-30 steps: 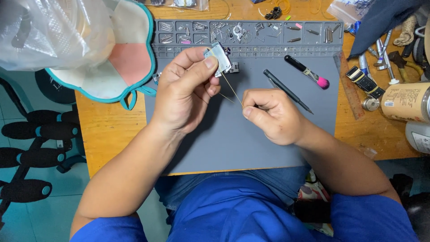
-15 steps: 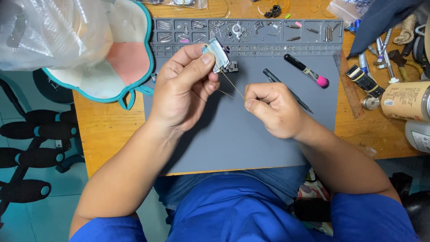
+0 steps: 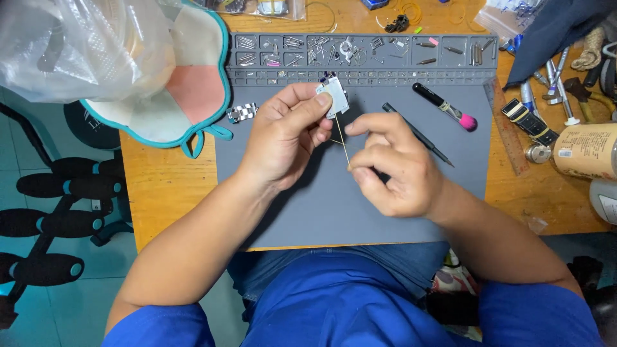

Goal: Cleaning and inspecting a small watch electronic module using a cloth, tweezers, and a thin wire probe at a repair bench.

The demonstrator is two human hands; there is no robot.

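My left hand (image 3: 283,135) pinches a small silvery square part (image 3: 333,97), likely a watch case, above the grey work mat (image 3: 321,205). My right hand (image 3: 391,166) holds a thin wooden stick (image 3: 342,140) between thumb and fingers. The stick's upper end touches the underside of the silvery part. Both hands hover over the middle of the mat, close together.
A thin black tool (image 3: 419,135) and a black pen-like tool with a pink tip (image 3: 445,106) lie on the mat at right. The mat's top tray (image 3: 360,53) holds several tiny screws. A metal watch band (image 3: 241,113), plastic bag (image 3: 83,45), ruler (image 3: 508,128) and cardboard tube (image 3: 588,151) surround it.
My right hand has shifted slightly left and up toward the part, keeping the stick against it. My left hand stays almost still.
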